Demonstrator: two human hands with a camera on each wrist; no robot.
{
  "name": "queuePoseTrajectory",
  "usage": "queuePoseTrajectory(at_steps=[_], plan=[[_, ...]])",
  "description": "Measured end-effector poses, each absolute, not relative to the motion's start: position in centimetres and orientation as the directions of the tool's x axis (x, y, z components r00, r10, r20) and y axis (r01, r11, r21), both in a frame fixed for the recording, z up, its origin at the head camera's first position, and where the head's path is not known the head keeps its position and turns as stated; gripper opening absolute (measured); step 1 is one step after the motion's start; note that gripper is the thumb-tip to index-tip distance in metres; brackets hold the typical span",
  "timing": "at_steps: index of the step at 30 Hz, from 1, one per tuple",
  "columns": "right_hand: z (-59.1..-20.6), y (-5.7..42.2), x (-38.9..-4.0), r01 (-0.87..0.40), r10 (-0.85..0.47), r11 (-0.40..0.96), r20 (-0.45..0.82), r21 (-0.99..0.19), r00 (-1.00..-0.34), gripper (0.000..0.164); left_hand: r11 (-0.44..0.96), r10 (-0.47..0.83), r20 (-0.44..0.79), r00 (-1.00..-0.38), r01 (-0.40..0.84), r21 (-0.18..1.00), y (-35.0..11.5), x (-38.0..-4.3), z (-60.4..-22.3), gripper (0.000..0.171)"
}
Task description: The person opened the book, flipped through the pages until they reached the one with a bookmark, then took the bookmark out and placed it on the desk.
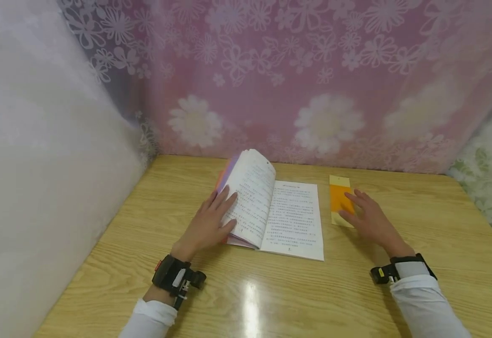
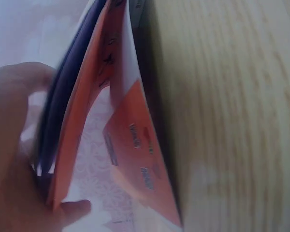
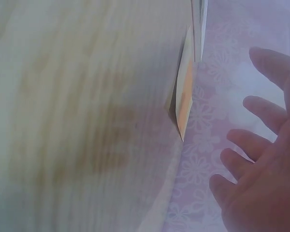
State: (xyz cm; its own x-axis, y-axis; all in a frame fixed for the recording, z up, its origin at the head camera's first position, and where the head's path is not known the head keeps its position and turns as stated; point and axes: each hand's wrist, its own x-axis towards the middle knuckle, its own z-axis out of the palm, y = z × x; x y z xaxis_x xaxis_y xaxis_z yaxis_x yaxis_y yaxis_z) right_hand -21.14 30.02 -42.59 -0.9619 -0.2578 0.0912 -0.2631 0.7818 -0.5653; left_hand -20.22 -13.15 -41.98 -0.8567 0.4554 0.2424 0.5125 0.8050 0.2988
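A paperback book (image 1: 294,220) lies open on the wooden table, its right page flat and its left pages raised in a curve. My left hand (image 1: 205,225) grips the raised left part at its outer edge, with the thumb on the printed page. Orange and dark purple sheets or covers (image 2: 82,96) show at the hand in the left wrist view, bowed away from another orange printed part (image 2: 140,150). To the book's right lies a yellow and orange bookmark-like card (image 1: 340,195). Over its right edge, my right hand (image 1: 374,220) has its fingers spread, apart from the card (image 3: 184,96) in the right wrist view.
The wooden table (image 1: 115,263) reaches back to a pink flowered curtain (image 1: 254,84). A pale curtain (image 1: 51,188) hangs along the left side, and another flowered cloth (image 1: 487,183) hangs at the right. Light glares on the tabletop in front of the book.
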Motion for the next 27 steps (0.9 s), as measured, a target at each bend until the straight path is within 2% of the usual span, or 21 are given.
queuePoseTrajectory(at_steps=[6, 14, 21, 24, 27], plan=[[-42.9, 30.4, -20.6, -0.265, -0.258, 0.768, 0.097, -0.583, -0.961, 0.067, 0.743, 0.491, 0.348, -0.799, 0.593, 0.311, -12.7, -19.8, -40.3, 0.063], [-42.7, 30.5, -19.9, -0.277, -0.251, 0.749, 0.129, -0.602, -0.959, 0.066, 0.711, 0.504, 0.341, -0.793, 0.605, 0.357, -11.7, -18.8, -38.0, 0.056], [-42.9, 30.7, -19.8, -0.285, -0.254, 0.750, 0.137, -0.597, -0.957, 0.066, 0.657, 0.494, 0.435, -0.753, 0.651, 0.380, -11.4, -18.6, -37.2, 0.055], [-43.0, 30.8, -19.9, -0.289, -0.256, 0.749, 0.142, -0.596, -0.956, 0.066, 0.653, 0.448, 0.451, -0.772, 0.627, 0.424, -11.7, -18.8, -37.4, 0.056], [-43.1, 30.8, -19.9, -0.294, -0.256, 0.744, 0.152, -0.599, -0.955, 0.065, 0.671, 0.382, 0.423, -0.822, 0.561, 0.485, -12.2, -19.2, -38.1, 0.055]])
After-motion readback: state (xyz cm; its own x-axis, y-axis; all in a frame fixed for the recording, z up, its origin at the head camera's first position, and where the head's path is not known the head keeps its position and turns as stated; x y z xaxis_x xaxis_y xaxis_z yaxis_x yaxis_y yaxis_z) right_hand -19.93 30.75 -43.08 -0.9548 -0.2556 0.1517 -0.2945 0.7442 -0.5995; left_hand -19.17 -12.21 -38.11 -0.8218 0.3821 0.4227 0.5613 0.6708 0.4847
